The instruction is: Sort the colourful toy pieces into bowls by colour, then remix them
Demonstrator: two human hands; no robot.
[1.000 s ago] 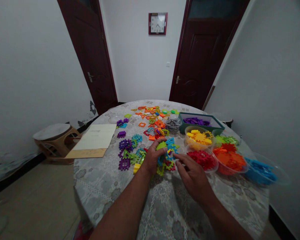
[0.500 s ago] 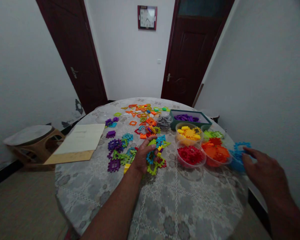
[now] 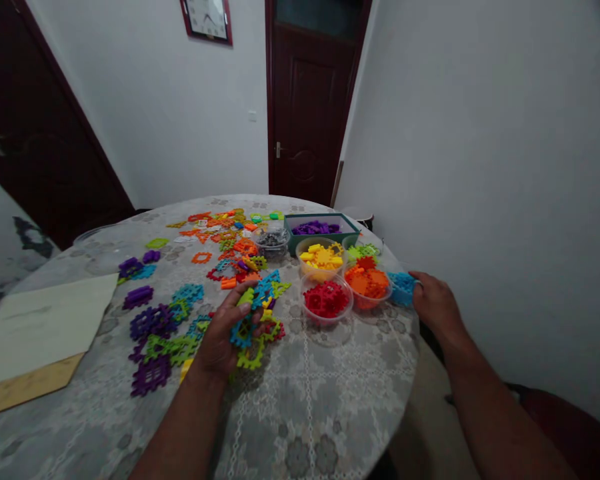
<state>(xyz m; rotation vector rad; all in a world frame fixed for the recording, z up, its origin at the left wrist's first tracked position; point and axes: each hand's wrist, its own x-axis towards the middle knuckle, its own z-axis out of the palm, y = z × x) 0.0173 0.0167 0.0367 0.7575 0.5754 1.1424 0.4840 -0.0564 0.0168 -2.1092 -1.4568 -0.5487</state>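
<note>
My left hand is closed around blue and lime-green toothed plastic building pieces, just above the table. More blue, green, yellow and red pieces lie beside and under its fingers. At the table's right edge, my right hand has its fingers closed on the near side of a clear tub of blue pieces; the thumb is partly hidden. Left of that tub stand round clear tubs of orange pieces, red pieces and yellow pieces. Purple toothed pieces lie left of my left hand.
A green-rimmed box of purple pieces stands behind the tubs, near a tub of grey pieces and one of light-green pieces. Loose orange pieces spread across the back. A pale board lies at left on the patterned tablecloth.
The view has swung to the right. My right hand has come against the tub of blue pieces, and the raised blue toothed piece by its fingertips no longer shows. My left hand keeps its pieces.
</note>
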